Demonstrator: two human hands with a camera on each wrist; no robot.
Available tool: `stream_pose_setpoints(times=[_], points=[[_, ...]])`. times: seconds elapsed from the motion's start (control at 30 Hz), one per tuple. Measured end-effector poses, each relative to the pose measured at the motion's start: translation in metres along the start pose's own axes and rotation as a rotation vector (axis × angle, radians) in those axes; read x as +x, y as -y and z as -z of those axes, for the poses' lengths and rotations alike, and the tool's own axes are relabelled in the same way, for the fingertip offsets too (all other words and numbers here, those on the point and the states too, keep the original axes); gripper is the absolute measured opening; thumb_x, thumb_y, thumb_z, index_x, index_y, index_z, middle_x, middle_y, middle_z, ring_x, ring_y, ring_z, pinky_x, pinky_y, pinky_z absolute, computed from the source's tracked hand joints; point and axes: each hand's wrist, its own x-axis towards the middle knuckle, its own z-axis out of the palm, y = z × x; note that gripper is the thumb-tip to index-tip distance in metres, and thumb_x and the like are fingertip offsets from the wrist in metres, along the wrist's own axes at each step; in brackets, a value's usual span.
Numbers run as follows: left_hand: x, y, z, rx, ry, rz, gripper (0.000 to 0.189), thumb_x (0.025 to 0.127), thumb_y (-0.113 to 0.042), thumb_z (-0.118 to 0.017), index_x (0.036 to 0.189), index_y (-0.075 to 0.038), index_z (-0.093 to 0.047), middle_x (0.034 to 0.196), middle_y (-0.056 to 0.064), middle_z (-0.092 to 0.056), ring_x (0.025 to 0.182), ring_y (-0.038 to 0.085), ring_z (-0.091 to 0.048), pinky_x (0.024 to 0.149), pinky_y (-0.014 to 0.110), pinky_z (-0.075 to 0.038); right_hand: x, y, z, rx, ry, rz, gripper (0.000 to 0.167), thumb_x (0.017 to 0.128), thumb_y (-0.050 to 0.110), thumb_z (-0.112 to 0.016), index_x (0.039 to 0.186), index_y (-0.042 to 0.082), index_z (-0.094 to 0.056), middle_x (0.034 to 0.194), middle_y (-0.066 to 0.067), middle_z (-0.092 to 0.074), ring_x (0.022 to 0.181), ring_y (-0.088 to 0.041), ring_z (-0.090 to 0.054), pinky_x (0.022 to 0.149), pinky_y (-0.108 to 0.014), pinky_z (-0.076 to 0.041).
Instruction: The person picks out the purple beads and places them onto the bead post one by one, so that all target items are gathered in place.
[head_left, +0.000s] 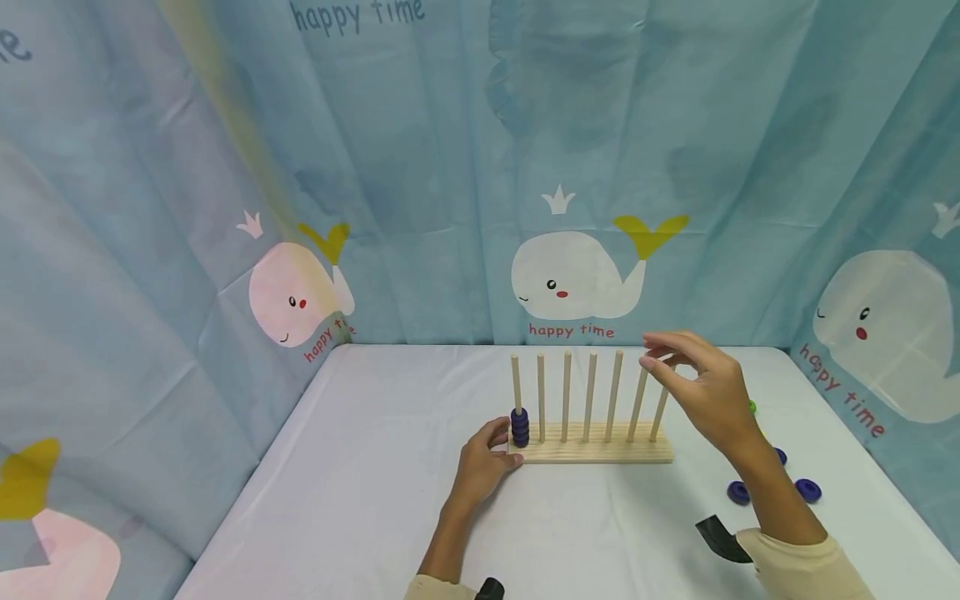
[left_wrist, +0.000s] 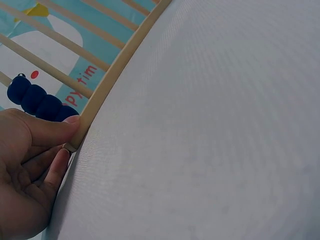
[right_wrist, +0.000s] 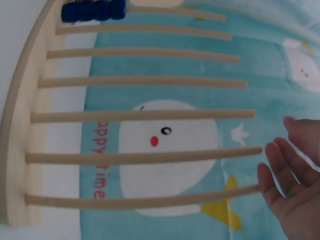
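A wooden peg rack (head_left: 600,454) with a row of upright pegs stands on the white table. Several dark blue rings (head_left: 520,427) are stacked on its leftmost peg. My left hand (head_left: 480,468) grips the left end of the base, thumb on the front edge (left_wrist: 65,127) and fingers behind and beneath. Up at the tops of the rightmost pegs is my right hand (head_left: 708,392), its thumb and fingers loosely bent and apart. Nothing shows between them in the right wrist view, where the fingertips (right_wrist: 270,172) lie close to the ends of two bare pegs (right_wrist: 145,158).
Loose dark blue rings (head_left: 808,490) lie on the table (head_left: 360,500) at the right, some beside the right forearm. A green ring (head_left: 752,407), partly hidden by that arm, lies farther back. A blue whale-print curtain (head_left: 435,208) encloses the back and sides.
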Motion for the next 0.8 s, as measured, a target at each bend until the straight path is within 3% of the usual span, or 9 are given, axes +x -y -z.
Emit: stream_pose_setpoints(times=[0.23, 0.67, 0.8], points=[[-0.001, -0.001, 0.0, -0.002, 0.003, -0.003, 0.067, 0.086, -0.003, -0.083, 0.148, -0.005, -0.059, 0.142, 0.017, -0.066, 0.128, 0.033, -0.065, 0.101, 0.039, -0.06, -0.018, -0.014, 0.017, -0.025, -0.008, -0.053, 0.039, 0.088, -0.008, -0.081, 0.125, 0.005, -0.076, 0.111, -0.006, -0.075, 0.103, 0.004, -0.064, 0.093, -0.003, -0.049], [-0.001, -0.001, 0.0, -0.006, -0.005, -0.019, 0.067, 0.085, -0.001, -0.083, 0.147, -0.003, -0.059, 0.144, 0.018, -0.065, 0.129, 0.035, -0.064, 0.101, 0.039, -0.061, -0.051, -0.042, 0.047, -0.15, 0.002, -0.207, 0.03, 0.097, 0.006, -0.077, 0.127, 0.004, -0.074, 0.114, -0.006, -0.073, 0.103, 0.017, -0.058, 0.091, 0.004, -0.042], [-0.001, -0.001, 0.0, -0.011, -0.003, -0.028, 0.067, 0.085, -0.001, -0.083, 0.147, -0.002, -0.059, 0.144, 0.019, -0.064, 0.129, 0.036, -0.064, 0.1, 0.04, -0.061, -0.061, -0.051, 0.058, -0.185, 0.001, -0.257, 0.032, 0.097, 0.01, -0.078, 0.128, 0.004, -0.074, 0.113, -0.001, -0.073, 0.102, 0.022, -0.055, 0.09, 0.005, -0.041]])
